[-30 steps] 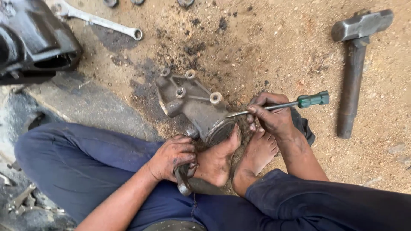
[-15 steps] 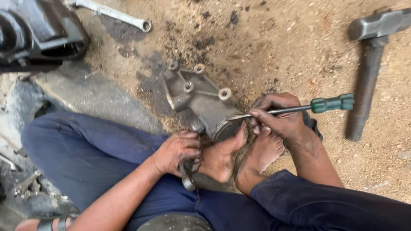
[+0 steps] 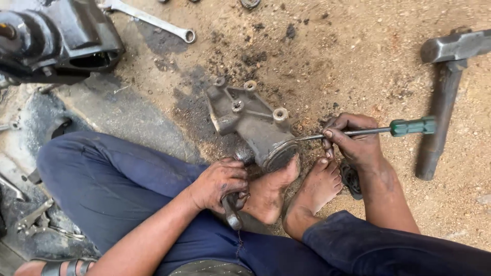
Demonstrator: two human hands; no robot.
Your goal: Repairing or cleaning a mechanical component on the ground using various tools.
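Metal housing (image 3: 253,125) lies on the dirt ground (image 3: 358,61) just ahead of my two bare feet (image 3: 291,191), round open end toward me, one foot pressed against it. My right hand (image 3: 355,140) has fingers curled tight round the shaft of the green-handled screwdriver (image 3: 368,131), tip at the housing rim. My left hand (image 3: 220,184) is closed on a dark metal tool (image 3: 232,212). To do it well, I judge: keep the foot braced, tip seated at the rim, pry low. Count: one housing, one screwdriver, one hammer (image 3: 445,92), one wrench (image 3: 151,20), one big dark casting (image 3: 56,41).
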